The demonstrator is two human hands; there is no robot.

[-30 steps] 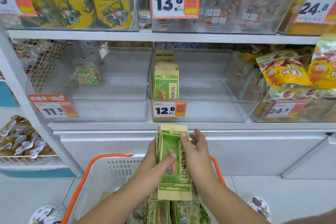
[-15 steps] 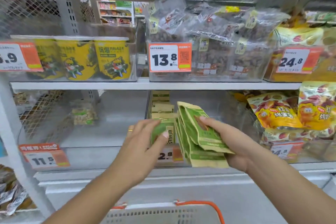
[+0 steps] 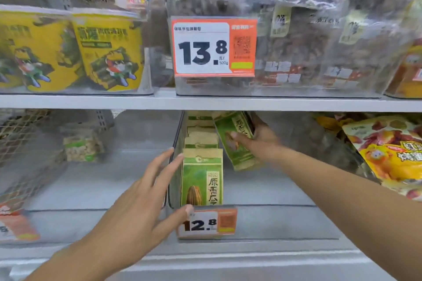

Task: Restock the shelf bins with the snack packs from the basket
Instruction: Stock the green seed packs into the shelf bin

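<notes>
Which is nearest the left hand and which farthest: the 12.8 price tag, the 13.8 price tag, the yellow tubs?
1. 12.8 price tag, beside the left hand, at its thumb.
2. Yellow tubs, upper shelf, left.
3. 13.8 price tag, upper shelf, centre; close to the tubs' rank.

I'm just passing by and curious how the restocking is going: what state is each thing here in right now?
right hand: holds green packs, tilted, inside the middle bin
left hand: open, fingers at the front pack
row of packs: upright, along the bin's left side
left bin: nearly empty
</notes>
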